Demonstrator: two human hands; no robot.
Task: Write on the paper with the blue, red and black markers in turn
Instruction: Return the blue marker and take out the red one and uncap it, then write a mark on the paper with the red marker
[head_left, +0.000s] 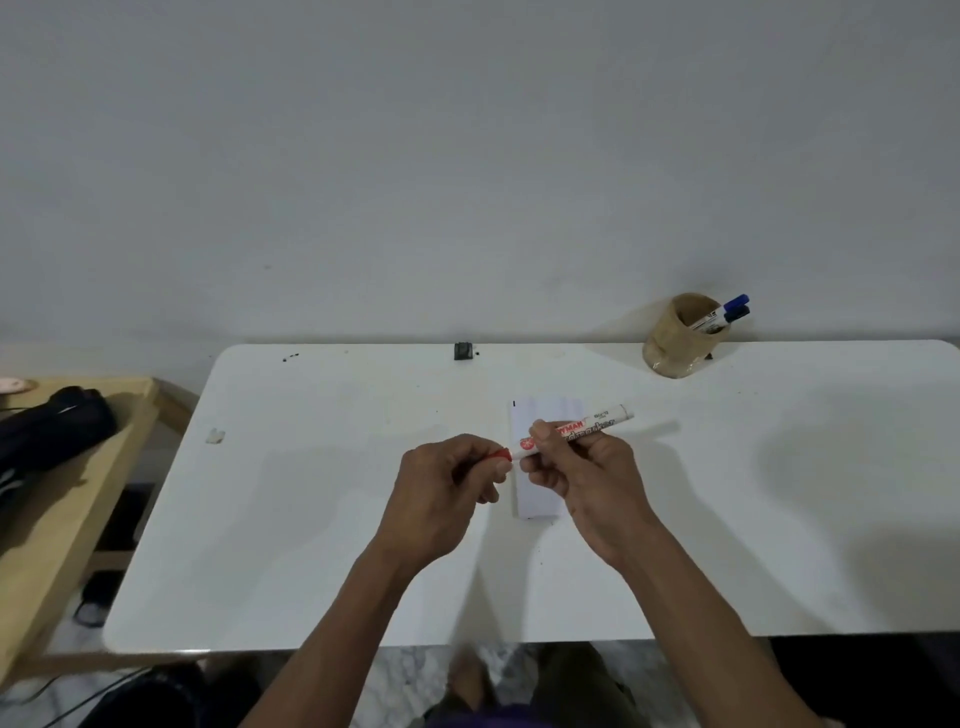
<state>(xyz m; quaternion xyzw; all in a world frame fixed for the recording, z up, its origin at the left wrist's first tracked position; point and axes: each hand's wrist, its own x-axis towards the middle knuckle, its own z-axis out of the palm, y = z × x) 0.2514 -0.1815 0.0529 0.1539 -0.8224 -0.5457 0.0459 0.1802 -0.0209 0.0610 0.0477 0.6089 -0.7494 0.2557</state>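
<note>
My right hand (587, 473) grips the white barrel of the red marker (597, 422), held level above the table. My left hand (452, 483) is closed on the marker's red cap (497, 456) at its left end; cap and barrel still touch. Beneath my hands lies a small white paper (540, 415), partly hidden, with a short dark mark at its top left corner. At the back right, a tan pen holder (675, 343) contains the blue marker (727, 307) and a dark-capped marker (737, 313) leaning to the right.
The white table (311, 519) runs to a wall at the back. A small black object (463, 351) sits at the far edge, and a scrap (214, 435) lies near the left edge. A wooden bench with a black bag (47, 431) stands on the left.
</note>
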